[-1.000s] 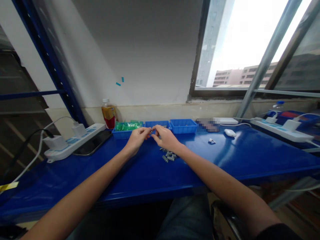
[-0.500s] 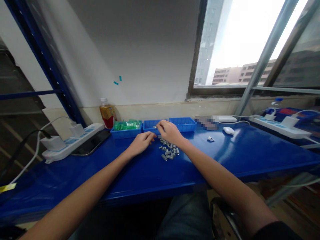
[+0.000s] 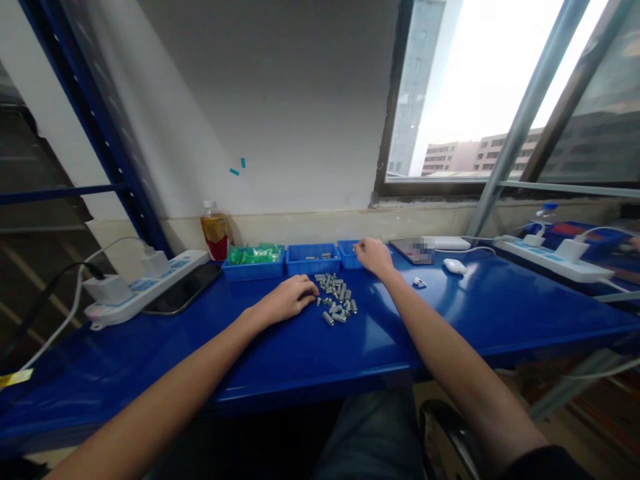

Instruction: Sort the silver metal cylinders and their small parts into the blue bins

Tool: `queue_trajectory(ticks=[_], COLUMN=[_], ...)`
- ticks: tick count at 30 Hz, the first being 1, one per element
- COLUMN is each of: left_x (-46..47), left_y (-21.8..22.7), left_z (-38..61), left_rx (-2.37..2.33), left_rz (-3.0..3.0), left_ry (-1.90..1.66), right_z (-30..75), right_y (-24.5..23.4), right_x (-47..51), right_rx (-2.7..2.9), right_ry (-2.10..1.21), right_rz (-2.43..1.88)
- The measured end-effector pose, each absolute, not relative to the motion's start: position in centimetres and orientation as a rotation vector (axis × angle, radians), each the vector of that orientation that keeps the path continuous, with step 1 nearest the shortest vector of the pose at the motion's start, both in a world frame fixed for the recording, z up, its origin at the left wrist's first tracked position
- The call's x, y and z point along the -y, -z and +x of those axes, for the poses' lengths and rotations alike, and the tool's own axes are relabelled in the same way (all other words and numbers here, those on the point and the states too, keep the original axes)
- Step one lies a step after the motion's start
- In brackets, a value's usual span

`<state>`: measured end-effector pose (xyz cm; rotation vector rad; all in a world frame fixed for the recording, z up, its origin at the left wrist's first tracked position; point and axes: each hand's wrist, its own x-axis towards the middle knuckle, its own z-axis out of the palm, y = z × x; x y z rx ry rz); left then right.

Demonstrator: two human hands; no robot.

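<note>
The left hand [image 3: 290, 298], fingers curled, is at the left edge of the metal parts [image 3: 342, 292] on the blue table [image 3: 290, 360]; its grip cannot be determined. The right hand [image 3: 374, 256], earlier near the middle bin [image 3: 313, 269], is now at the right bin [image 3: 349, 262], fingers bent, grip indeterminable.

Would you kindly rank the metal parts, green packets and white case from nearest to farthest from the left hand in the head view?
1. Metal parts: just right of the left hand.
2. Green packets: beyond it, leftward.
3. White case: farther right.
</note>
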<state>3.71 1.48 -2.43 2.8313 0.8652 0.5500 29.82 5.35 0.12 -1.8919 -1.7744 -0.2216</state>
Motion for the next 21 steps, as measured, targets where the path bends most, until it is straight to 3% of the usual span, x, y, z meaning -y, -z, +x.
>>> queue_trajectory(ticks=[14, 21], left_x=[0.4, -0.8], left_y=[1.3, 1.2], left_z=[4.5, 3.8], left_rx=[-0.861, -1.205], left_rz=[3.093, 2.911], left_ry=[-0.421, -0.671], right_z=[26.3, 22.7], right_y=[-0.8, -0.4], right_x=[-4.0, -2.1], right_rx=[1.901, 2.015], right_ry=[0.22, 0.16], right_rz=[-1.585, -1.266])
